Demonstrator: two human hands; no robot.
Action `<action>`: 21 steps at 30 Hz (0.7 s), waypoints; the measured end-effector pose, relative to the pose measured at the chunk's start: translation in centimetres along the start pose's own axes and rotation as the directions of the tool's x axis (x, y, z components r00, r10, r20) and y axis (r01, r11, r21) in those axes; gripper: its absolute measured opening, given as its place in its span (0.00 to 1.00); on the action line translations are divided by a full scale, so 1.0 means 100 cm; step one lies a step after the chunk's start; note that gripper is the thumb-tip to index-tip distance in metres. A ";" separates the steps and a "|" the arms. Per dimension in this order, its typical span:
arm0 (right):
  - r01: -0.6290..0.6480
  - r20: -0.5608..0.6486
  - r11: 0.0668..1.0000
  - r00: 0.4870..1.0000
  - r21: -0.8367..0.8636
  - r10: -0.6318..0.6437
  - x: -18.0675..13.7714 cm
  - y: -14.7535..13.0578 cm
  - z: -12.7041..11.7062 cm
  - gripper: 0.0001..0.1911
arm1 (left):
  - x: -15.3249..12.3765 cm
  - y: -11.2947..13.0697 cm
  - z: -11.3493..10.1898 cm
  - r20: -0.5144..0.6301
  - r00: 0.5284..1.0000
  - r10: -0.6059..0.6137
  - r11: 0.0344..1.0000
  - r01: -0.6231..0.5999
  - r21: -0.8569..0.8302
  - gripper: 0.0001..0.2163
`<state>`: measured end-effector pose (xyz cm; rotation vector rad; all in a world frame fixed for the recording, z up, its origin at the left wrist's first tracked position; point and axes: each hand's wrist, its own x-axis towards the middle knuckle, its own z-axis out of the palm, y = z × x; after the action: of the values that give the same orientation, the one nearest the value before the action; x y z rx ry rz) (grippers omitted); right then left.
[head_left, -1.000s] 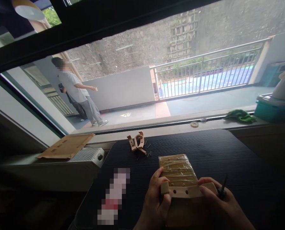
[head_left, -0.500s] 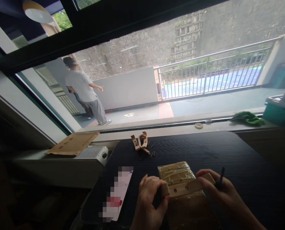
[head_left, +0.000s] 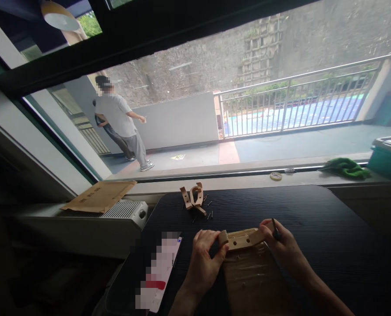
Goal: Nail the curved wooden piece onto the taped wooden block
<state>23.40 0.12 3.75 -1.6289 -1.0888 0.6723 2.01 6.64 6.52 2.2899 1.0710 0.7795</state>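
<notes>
A light wooden piece with two holes and upturned ends (head_left: 240, 242) spans the far end of a flat, film-wrapped brown board (head_left: 253, 276). My left hand (head_left: 205, 254) pinches its left end between thumb and fingers. At the other end, my right hand (head_left: 282, 241) grips the piece. A slim dark tool (head_left: 275, 229) sticks up from that same hand; its exact kind is hard to make out. Farther off on the table lie several similar curved wooden pieces (head_left: 186, 198) with small loose screws (head_left: 210, 215) beside them.
The dark table (head_left: 300, 210) stands against a window sill holding a tape roll (head_left: 275, 176), a green cloth (head_left: 345, 168) and a teal box (head_left: 388, 158). A phone (head_left: 161, 272) lies on the left. A brown envelope (head_left: 100, 196) rests on a radiator (head_left: 125, 210). People (head_left: 116, 118) stand outside.
Both hands have shifted the wooden piece away from me, from partway along the board to its far end. The dark tool has moved left with my right hand. The view has shifted slightly.
</notes>
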 end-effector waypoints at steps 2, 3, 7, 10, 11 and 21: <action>0.007 -0.035 1.000 0.999 0.015 -0.006 0.000 -0.001 0.003 0.17 | 0.001 0.000 0.000 -0.009 1.000 -0.010 1.000 0.010 -0.010 0.09; 0.013 -0.060 1.000 0.998 0.027 -0.011 0.000 -0.001 0.005 0.17 | 0.001 0.000 0.000 -0.015 1.000 -0.016 1.000 0.015 -0.015 0.09; 0.021 -0.082 1.000 0.996 0.009 -0.020 0.001 0.004 0.006 0.17 | -0.001 0.002 0.003 -0.042 0.999 -0.030 0.999 0.029 -0.033 0.08; 0.012 -0.036 0.999 0.999 -0.030 -0.013 0.004 0.011 0.004 0.17 | -0.003 0.005 0.003 -0.068 0.997 -0.042 0.998 0.038 -0.058 0.08; 0.009 -0.032 0.999 0.999 -0.037 -0.010 0.005 0.013 0.003 0.18 | -0.005 0.007 0.002 -0.064 0.997 -0.050 0.996 0.045 -0.079 0.08; -0.045 -0.066 0.995 0.997 -0.094 0.039 -0.003 0.018 -0.007 0.21 | -0.013 0.011 0.008 0.027 0.998 -0.055 0.924 0.061 -0.378 0.14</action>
<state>24.47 -0.64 2.23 -1.7479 -1.0569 0.5989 2.42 4.88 6.28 1.9252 0.8859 0.8589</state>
